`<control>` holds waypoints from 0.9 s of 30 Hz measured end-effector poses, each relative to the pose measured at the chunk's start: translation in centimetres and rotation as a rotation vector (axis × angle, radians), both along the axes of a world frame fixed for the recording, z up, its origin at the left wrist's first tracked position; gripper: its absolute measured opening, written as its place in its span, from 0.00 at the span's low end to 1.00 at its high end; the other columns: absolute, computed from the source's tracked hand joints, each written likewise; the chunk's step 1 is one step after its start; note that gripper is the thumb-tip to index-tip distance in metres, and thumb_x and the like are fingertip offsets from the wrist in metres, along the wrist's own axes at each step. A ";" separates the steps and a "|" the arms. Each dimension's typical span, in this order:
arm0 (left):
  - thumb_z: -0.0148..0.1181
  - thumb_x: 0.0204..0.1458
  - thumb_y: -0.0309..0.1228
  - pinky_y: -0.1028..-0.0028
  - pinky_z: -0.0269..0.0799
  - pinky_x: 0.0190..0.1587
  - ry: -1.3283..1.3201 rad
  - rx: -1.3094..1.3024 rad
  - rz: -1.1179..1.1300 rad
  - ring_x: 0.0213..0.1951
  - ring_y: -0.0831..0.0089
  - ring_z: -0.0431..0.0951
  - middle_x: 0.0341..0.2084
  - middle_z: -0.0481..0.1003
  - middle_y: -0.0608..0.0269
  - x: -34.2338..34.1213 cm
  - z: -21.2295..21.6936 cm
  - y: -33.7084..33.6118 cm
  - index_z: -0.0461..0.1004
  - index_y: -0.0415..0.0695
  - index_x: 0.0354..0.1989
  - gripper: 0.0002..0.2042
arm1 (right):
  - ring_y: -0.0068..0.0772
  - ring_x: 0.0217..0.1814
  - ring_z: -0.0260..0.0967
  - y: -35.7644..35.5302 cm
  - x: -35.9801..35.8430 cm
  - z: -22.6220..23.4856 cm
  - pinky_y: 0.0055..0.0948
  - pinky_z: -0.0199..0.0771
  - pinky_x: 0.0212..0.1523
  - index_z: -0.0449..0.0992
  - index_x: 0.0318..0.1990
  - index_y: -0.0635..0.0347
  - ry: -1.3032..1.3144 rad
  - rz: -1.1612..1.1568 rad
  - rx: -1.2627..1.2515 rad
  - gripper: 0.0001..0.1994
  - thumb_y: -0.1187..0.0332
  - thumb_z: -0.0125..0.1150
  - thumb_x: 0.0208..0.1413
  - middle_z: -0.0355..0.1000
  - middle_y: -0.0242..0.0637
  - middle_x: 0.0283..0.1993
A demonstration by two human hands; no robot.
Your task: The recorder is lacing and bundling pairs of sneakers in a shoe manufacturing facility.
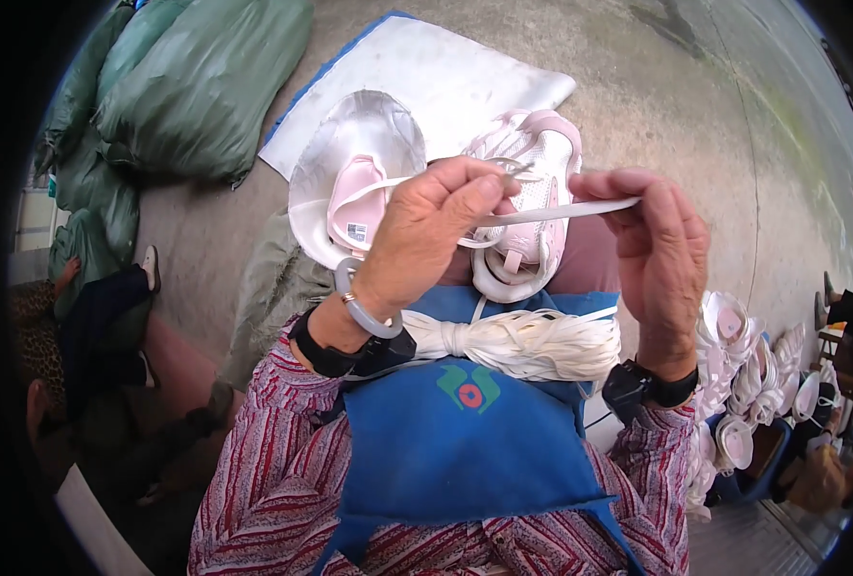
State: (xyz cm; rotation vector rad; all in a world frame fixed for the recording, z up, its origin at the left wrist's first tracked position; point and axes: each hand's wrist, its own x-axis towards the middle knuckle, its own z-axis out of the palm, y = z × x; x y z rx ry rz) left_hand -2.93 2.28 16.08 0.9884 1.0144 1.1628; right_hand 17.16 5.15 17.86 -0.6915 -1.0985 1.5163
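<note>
A flat white shoelace (565, 210) is stretched between my two hands above a white and pink sneaker (542, 243) resting on my lap. My left hand (436, 226) pinches the lace near its end, close over the shoe. The other stretch of the lace lies between the thumb and fingers of my right hand (661, 254), to the right of the shoe. Loops of lace run through the sneaker's upper, partly hidden behind my left fingers. Below my hands, a tied bundle of white laces (522, 343) lies across my blue apron (469, 451).
Left of the sneaker sits a silvery, oval, dish-like thing (402, 125) with a pink padded piece (357, 197) in it. Beyond is a white sheet (445, 62) on the floor. Green sacks (205, 86) stand far left; several white shoes (733, 442) are piled right. People sit at both sides.
</note>
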 end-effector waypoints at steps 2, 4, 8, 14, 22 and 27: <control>0.49 0.58 0.33 0.83 0.67 0.39 0.177 0.226 0.168 0.33 0.83 0.71 0.28 0.74 0.65 -3.4 2.1 -0.1 0.72 0.37 0.40 0.11 | 0.26 0.24 0.68 0.3 4.0 1.8 0.27 0.75 0.36 0.67 0.44 0.70 0.141 -0.068 0.017 0.14 0.66 0.40 0.64 0.62 0.28 0.21; 0.47 0.59 0.30 0.78 0.63 0.47 0.277 0.431 0.399 0.35 0.79 0.72 0.26 0.73 0.63 -8.3 4.1 0.3 0.71 0.35 0.41 0.11 | 0.13 0.15 0.47 0.5 12.5 4.9 0.14 0.59 0.15 0.64 0.48 0.73 0.235 -0.127 0.072 0.13 0.70 0.40 0.63 0.49 0.24 0.20; 0.45 0.59 0.27 0.68 0.65 0.50 0.352 0.602 1.079 0.42 0.62 0.74 0.27 0.73 0.57 -18.9 9.8 -3.1 0.67 0.32 0.47 0.13 | 0.21 0.22 0.45 -3.0 33.0 10.6 0.23 0.49 0.22 0.53 0.55 0.77 0.056 -0.522 0.490 0.16 0.82 0.32 0.60 0.46 0.30 0.25; 0.43 0.58 0.23 0.69 0.67 0.43 0.232 0.756 0.952 0.37 0.63 0.74 0.30 0.71 0.55 -25.0 9.4 -6.3 0.65 0.33 0.48 0.12 | 0.22 0.22 0.53 -5.4 45.2 7.7 0.22 0.56 0.22 0.54 0.59 0.68 -0.434 -0.700 0.529 0.19 0.77 0.39 0.59 0.54 0.33 0.24; 0.48 0.57 0.27 0.89 0.51 0.18 0.404 0.116 0.185 0.16 0.92 0.56 0.30 0.73 0.67 -5.3 0.5 1.6 0.70 0.35 0.46 0.12 | 0.12 0.24 0.57 1.8 10.5 -4.0 0.13 0.57 0.25 0.75 0.45 0.63 -0.958 -0.497 0.149 0.12 0.73 0.45 0.58 0.63 0.23 0.24; 0.51 0.57 0.33 0.78 0.69 0.40 0.779 0.317 -0.001 0.38 0.74 0.75 0.35 0.76 0.59 -1.9 -5.3 5.1 0.72 0.37 0.45 0.13 | 0.39 0.34 0.69 2.0 1.3 -5.1 0.30 0.68 0.37 0.75 0.40 0.62 -1.074 -0.187 0.379 0.10 0.74 0.51 0.51 0.68 0.43 0.31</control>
